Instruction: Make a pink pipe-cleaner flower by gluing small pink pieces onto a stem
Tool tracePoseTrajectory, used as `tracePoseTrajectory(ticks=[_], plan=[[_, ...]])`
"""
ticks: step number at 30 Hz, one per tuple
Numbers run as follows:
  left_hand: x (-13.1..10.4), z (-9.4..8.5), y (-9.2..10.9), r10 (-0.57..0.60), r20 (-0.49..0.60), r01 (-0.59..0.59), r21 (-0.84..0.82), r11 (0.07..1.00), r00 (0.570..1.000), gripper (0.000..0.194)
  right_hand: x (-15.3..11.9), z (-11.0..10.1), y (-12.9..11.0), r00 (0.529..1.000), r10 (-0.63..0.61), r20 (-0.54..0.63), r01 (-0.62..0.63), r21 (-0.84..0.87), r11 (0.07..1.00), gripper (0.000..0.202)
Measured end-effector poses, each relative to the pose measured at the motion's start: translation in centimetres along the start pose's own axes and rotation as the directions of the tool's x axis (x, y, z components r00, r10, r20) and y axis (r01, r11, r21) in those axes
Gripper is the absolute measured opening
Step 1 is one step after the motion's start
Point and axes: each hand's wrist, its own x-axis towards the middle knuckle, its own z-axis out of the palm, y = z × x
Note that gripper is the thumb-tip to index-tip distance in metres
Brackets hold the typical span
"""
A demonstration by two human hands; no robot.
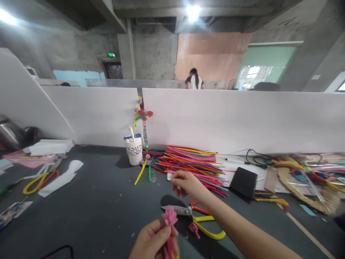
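A pink flower of fuzzy stems is pinched by its stem in my left hand, low in the middle of the head view. My right hand is raised beyond it, near the left part of a large pile of coloured fuzzy stems. Its fingers are bent downward and close together; whether they hold anything is too small to tell. Between the hands lie scissors with yellow and red handles, blades pointing left. A small pink twisted piece rests beside the handles.
A white patterned cup stands behind small craft flowers. A black box-like object is right of the pile. Yellow-orange scissors and white paper lie left. Low white partitions edge the dark table; a person is beyond.
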Motion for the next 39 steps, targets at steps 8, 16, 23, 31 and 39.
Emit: tracePoseTrajectory(ticks=[8, 16, 23, 31, 39], plan=[[-0.1, 0.6, 0.1, 0.137, -0.207, -0.146, -0.027, 0.989, 0.969, 0.048, -10.4, 5.4, 3.3, 0.973, -0.023, 0.229, -0.018, 0.178, 0.984, 0.038], [-0.7, 1.0, 0.2, 0.247, -0.222, -0.243, 0.047, 0.969, 0.943, 0.04, -12.0, 6.7, 4.9, 0.963, 0.009, 0.27, -0.098, 0.321, 0.942, 0.029], [-0.6, 1.9, -0.8, 0.472, -0.343, -0.459, 0.124, 0.88, 0.812, 0.031, -13.9, 6.6, 6.5, 0.934, 0.071, 0.35, -0.23, 0.438, 0.869, 0.03], [-1.1, 2.2, 0.0, 0.476, -0.318, -0.461, 0.127, 0.878, 0.82, 0.032, -16.5, 6.8, 5.7, 0.967, 0.006, 0.253, -0.001, -0.016, 1.0, 0.025], [-2.4, 0.9, 2.3, 0.287, -0.127, -0.268, 0.147, 0.952, 0.95, 0.028, -17.8, -2.0, 5.3, 0.981, -0.172, -0.092, 0.038, -0.773, 0.634, 0.032]])
